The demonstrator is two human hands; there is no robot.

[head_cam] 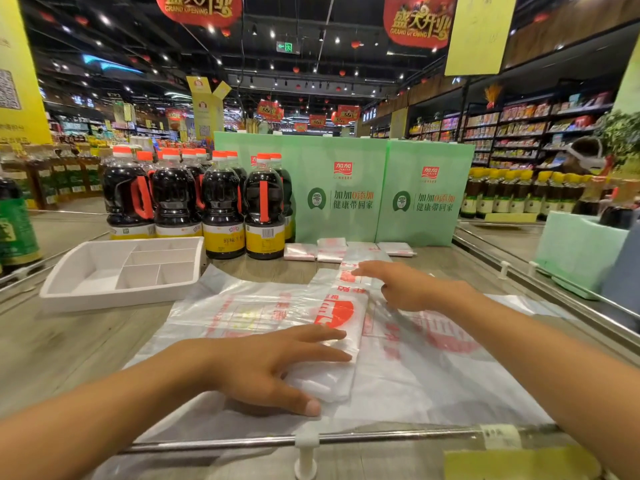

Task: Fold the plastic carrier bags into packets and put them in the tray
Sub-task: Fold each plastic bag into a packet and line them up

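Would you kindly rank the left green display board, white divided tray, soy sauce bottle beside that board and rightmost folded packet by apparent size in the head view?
1. left green display board
2. white divided tray, though it sits nearer the camera
3. soy sauce bottle
4. rightmost folded packet

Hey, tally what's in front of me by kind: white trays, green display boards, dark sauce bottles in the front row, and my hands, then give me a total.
White tray: 1
Green display boards: 2
Front-row sauce bottles: 4
Hands: 2 (left hand, right hand)
Total: 9
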